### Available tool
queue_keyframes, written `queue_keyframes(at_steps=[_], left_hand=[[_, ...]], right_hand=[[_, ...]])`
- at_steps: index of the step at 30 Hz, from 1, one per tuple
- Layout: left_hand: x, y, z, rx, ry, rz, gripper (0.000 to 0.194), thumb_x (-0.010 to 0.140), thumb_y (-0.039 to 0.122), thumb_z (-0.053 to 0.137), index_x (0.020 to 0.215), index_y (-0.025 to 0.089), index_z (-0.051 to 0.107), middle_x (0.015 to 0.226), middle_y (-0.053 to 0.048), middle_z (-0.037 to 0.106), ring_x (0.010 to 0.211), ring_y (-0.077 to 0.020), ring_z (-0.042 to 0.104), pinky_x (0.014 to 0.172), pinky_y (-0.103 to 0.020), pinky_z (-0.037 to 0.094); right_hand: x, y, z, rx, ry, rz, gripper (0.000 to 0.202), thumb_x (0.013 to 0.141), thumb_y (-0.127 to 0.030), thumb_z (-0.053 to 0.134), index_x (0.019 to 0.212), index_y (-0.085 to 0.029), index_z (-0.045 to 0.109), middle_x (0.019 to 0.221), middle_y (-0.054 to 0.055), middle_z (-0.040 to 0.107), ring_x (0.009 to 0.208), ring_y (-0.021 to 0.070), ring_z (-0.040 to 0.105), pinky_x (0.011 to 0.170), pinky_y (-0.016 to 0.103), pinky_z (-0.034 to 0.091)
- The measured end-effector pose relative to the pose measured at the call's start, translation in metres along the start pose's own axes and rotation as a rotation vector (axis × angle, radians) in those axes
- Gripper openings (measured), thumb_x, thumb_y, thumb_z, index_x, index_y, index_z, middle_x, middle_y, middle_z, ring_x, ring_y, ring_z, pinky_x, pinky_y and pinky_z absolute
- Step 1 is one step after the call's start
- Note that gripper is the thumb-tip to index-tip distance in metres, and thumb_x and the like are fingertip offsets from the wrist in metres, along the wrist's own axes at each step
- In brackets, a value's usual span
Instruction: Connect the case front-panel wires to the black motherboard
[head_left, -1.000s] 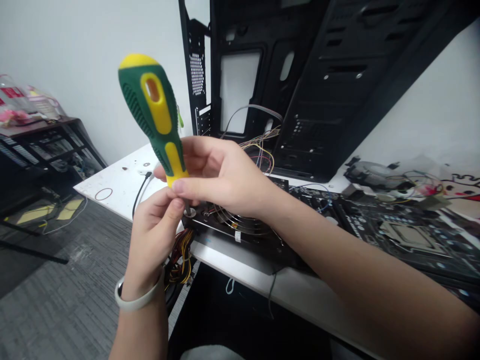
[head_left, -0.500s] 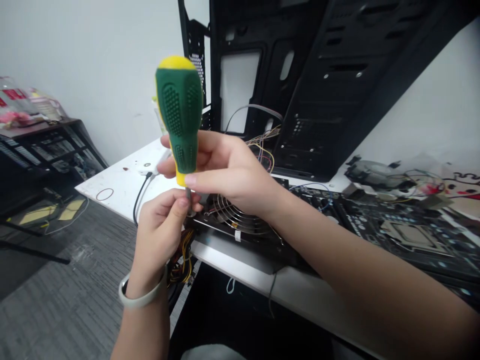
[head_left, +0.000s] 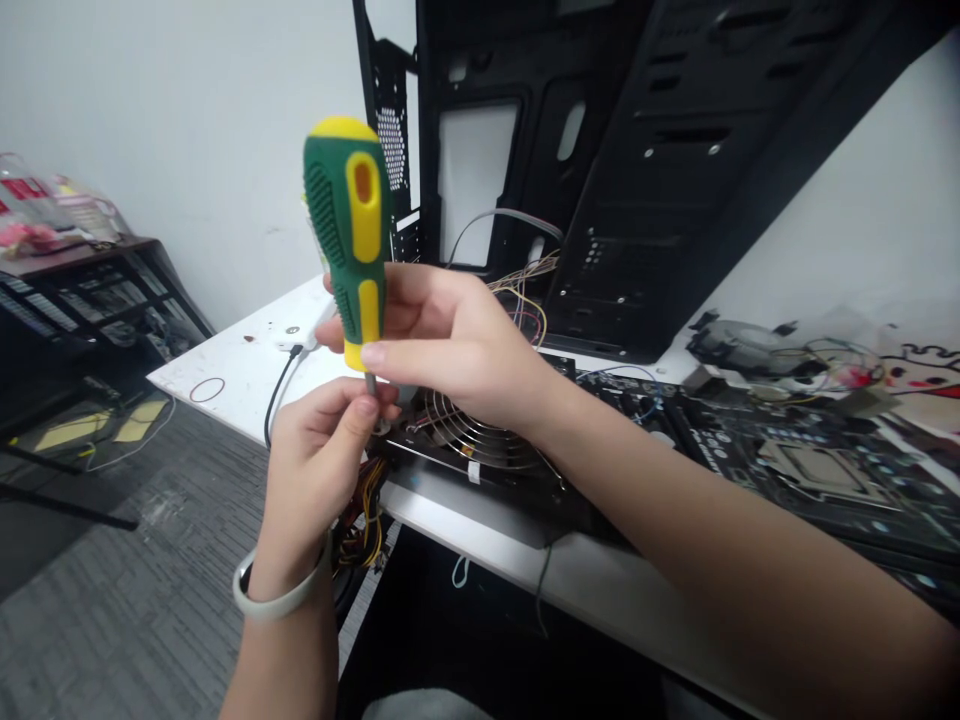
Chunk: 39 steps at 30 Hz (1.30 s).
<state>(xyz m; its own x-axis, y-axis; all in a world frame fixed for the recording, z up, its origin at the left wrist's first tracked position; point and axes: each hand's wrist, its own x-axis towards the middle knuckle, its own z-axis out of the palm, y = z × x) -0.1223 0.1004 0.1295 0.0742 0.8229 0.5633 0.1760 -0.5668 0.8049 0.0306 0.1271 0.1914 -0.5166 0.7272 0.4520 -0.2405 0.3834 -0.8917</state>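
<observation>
A screwdriver (head_left: 346, 225) with a green and yellow handle stands nearly upright, leaning a little left at its top. The fingers and thumb of my right hand (head_left: 457, 345) close round the lower end of its handle. Lower down, my left hand (head_left: 322, 440) pinches the metal shaft between thumb and fingers. The shaft points down at the left corner of a black power supply (head_left: 442, 465) with a round wire fan grille (head_left: 491, 435). The tip is hidden behind my left fingers, so I cannot tell what it touches.
Behind stands an open black computer case (head_left: 637, 200). A motherboard (head_left: 825, 480) lies at the right, with a fan (head_left: 739, 345) beyond it. Bundled cables (head_left: 367, 520) hang off the front edge of the white table (head_left: 232, 350). A white device with a black cable (head_left: 281, 390) is at the left.
The screwdriver has turned about its length, so a yellow strip with a hole on its handle now faces me. Both hands keep nearly the same place and grip.
</observation>
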Motion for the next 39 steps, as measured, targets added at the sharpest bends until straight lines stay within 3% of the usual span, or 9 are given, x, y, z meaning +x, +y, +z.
queue_keyframes(at_steps=[6, 9, 12, 17, 23, 26, 31, 36, 39], left_hand=[[0.0001, -0.0039, 0.0019, -0.096, 0.026, 0.034, 0.025, 0.086, 0.042, 0.072, 0.101, 0.022, 0.072, 0.095, -0.003, 0.075, 0.088, -0.017, 0.067, 0.078, -0.026, 0.052], [-0.0005, -0.003, 0.0009, -0.03, 0.004, 0.018, 0.019, 0.089, 0.04, 0.068, 0.093, 0.022, 0.074, 0.084, -0.001, 0.075, 0.076, -0.0138, 0.064, 0.07, -0.023, 0.05], [-0.001, -0.0005, 0.0003, 0.02, -0.023, 0.037, 0.025, 0.091, 0.042, 0.065, 0.082, 0.02, 0.072, 0.071, 0.001, 0.071, 0.064, -0.012, 0.059, 0.06, -0.022, 0.046], [0.0, 0.001, 0.0014, 0.02, -0.031, 0.022, 0.03, 0.092, 0.045, 0.061, 0.079, 0.02, 0.071, 0.074, -0.001, 0.072, 0.068, -0.0143, 0.063, 0.063, -0.024, 0.049], [0.0002, -0.0025, 0.0021, -0.083, 0.031, 0.033, 0.022, 0.083, 0.041, 0.074, 0.09, 0.02, 0.073, 0.083, -0.002, 0.072, 0.084, -0.018, 0.065, 0.078, -0.028, 0.051], [-0.0013, -0.0028, 0.0019, -0.033, 0.064, -0.006, 0.018, 0.084, 0.037, 0.074, 0.083, 0.019, 0.072, 0.076, -0.001, 0.07, 0.075, -0.0158, 0.063, 0.071, -0.026, 0.051], [-0.0023, -0.002, 0.0009, -0.028, 0.055, -0.008, 0.021, 0.085, 0.04, 0.072, 0.082, 0.019, 0.072, 0.077, -0.002, 0.073, 0.069, -0.0143, 0.064, 0.063, -0.023, 0.05], [-0.0014, -0.0027, -0.0004, -0.001, -0.007, 0.0, 0.031, 0.091, 0.045, 0.063, 0.078, 0.019, 0.072, 0.076, -0.003, 0.073, 0.07, -0.0156, 0.065, 0.066, -0.026, 0.051], [-0.0005, -0.0039, 0.0016, -0.006, -0.016, -0.003, 0.033, 0.092, 0.047, 0.061, 0.079, 0.019, 0.072, 0.076, -0.004, 0.073, 0.07, -0.0161, 0.064, 0.066, -0.026, 0.051]], right_hand=[[0.003, 0.0017, 0.0042, -0.08, 0.067, -0.096, 0.034, 0.066, -0.025, 0.08, 0.089, -0.015, 0.057, 0.088, -0.002, 0.064, 0.087, 0.0122, 0.065, 0.088, 0.028, 0.056], [0.0005, -0.0012, 0.0055, -0.165, 0.134, -0.078, 0.029, 0.067, -0.023, 0.078, 0.086, -0.016, 0.057, 0.081, -0.003, 0.06, 0.083, 0.0128, 0.063, 0.089, 0.031, 0.055], [-0.0015, -0.0045, 0.0037, -0.051, 0.12, -0.055, 0.028, 0.068, -0.021, 0.072, 0.092, -0.015, 0.059, 0.082, -0.003, 0.061, 0.089, 0.0145, 0.064, 0.089, 0.03, 0.055], [-0.0005, -0.0053, 0.0022, 0.125, 0.054, 0.002, 0.033, 0.067, -0.013, 0.063, 0.1, -0.014, 0.058, 0.092, -0.001, 0.066, 0.095, 0.0158, 0.066, 0.085, 0.029, 0.056], [0.0005, -0.0031, 0.0071, -0.174, 0.104, -0.014, 0.018, 0.074, -0.018, 0.071, 0.087, -0.014, 0.061, 0.087, 0.0, 0.067, 0.09, 0.0152, 0.066, 0.092, 0.033, 0.054], [-0.0003, -0.0028, 0.0068, -0.216, 0.118, -0.048, 0.019, 0.075, -0.022, 0.073, 0.088, -0.015, 0.062, 0.088, 0.001, 0.067, 0.093, 0.0164, 0.065, 0.095, 0.033, 0.053], [0.0001, -0.0025, 0.0018, 0.059, -0.005, -0.049, 0.022, 0.076, -0.02, 0.066, 0.096, -0.014, 0.059, 0.094, 0.002, 0.067, 0.091, 0.0132, 0.065, 0.08, 0.024, 0.056], [0.0025, 0.0022, 0.0019, -0.001, 0.004, 0.034, 0.035, 0.075, -0.03, 0.073, 0.102, -0.014, 0.057, 0.08, -0.004, 0.062, 0.062, 0.0069, 0.056, 0.052, 0.018, 0.049], [0.0031, 0.004, 0.0046, -0.07, 0.065, 0.013, 0.033, 0.075, -0.033, 0.075, 0.096, -0.015, 0.058, 0.078, -0.004, 0.059, 0.066, 0.008, 0.057, 0.06, 0.021, 0.053]])
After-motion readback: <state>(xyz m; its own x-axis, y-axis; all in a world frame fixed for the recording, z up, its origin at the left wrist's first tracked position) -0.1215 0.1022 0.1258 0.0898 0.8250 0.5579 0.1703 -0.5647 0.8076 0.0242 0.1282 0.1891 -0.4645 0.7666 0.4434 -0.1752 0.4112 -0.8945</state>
